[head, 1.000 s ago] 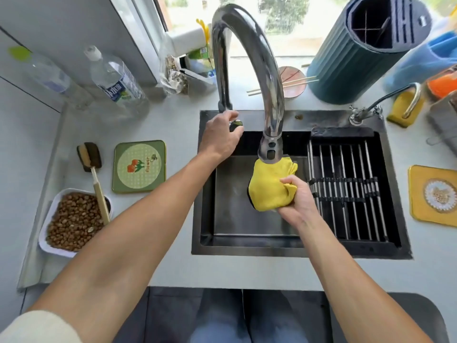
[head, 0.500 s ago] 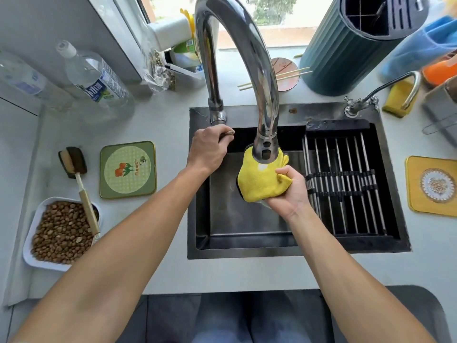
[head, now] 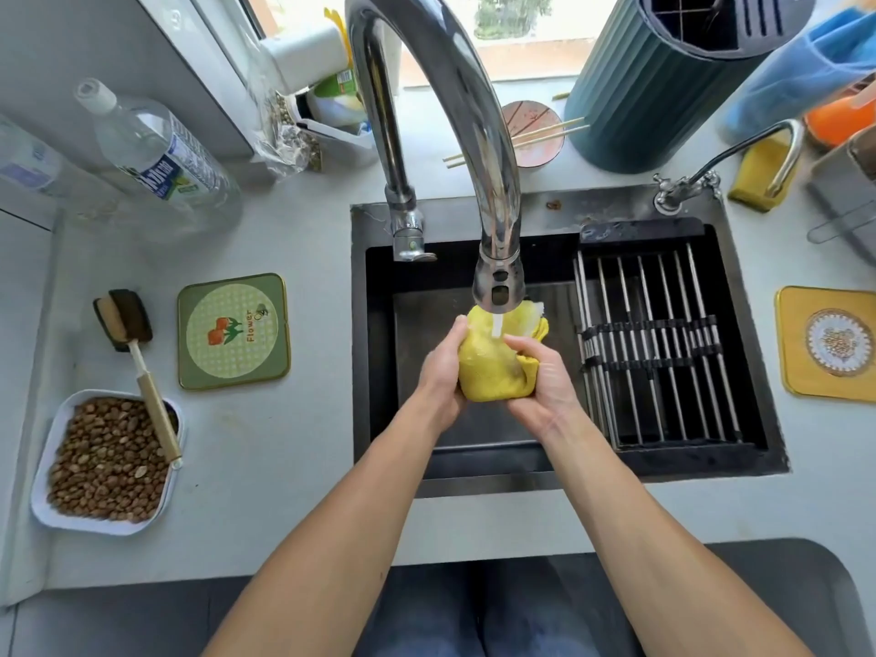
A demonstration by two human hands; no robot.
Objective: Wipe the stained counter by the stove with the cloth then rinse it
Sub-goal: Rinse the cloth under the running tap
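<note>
Here both hands, left hand (head: 438, 372) and right hand (head: 540, 379), gripped the bunched cloth (head: 493, 367) over the sink (head: 379, 324) beneath the faucet (head: 497, 286) stream; best to knead, turn, then wring.

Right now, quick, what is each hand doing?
Left hand: fingers curled round the yellow cloth, holding it under the tap's water.
Right hand: fingers also gripping the yellow cloth.
</note>
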